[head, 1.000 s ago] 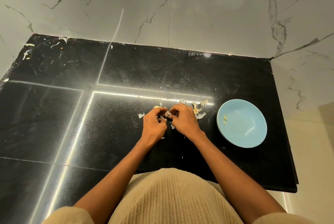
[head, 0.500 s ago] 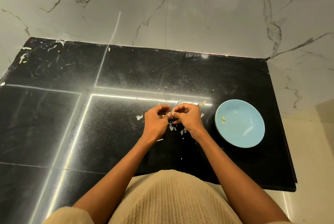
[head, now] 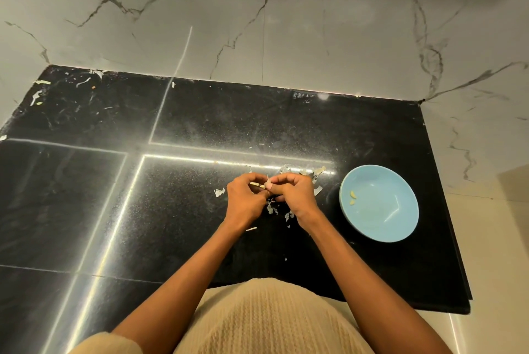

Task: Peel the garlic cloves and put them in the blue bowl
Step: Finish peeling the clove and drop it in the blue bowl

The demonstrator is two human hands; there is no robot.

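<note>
A garlic clove [head: 268, 182] is pinched between the fingertips of both hands above the black counter [head: 177, 210]. My left hand [head: 245, 199] grips it from the left and my right hand [head: 294, 196] from the right, fingers curled. Most of the clove is hidden by the fingers. Just to the right of my right hand stands the blue bowl [head: 400, 227], with two small pale garlic pieces [head: 353, 197] lying near its left inner wall. Torn papery garlic skins [head: 272, 208] lie under and around the hands.
More skin scraps [head: 303, 172] lie behind the hands, and one flake [head: 219, 192] to their left. Old bits of peel [head: 40, 90] litter the counter's far left corner. A marble wall [head: 286, 24] rises behind. The counter's right edge [head: 446, 210] runs close past the bowl.
Both hands have stayed together at the same spot, working the clove. More skin flakes now lie below the hands than one second ago. The view has shifted slightly.
</note>
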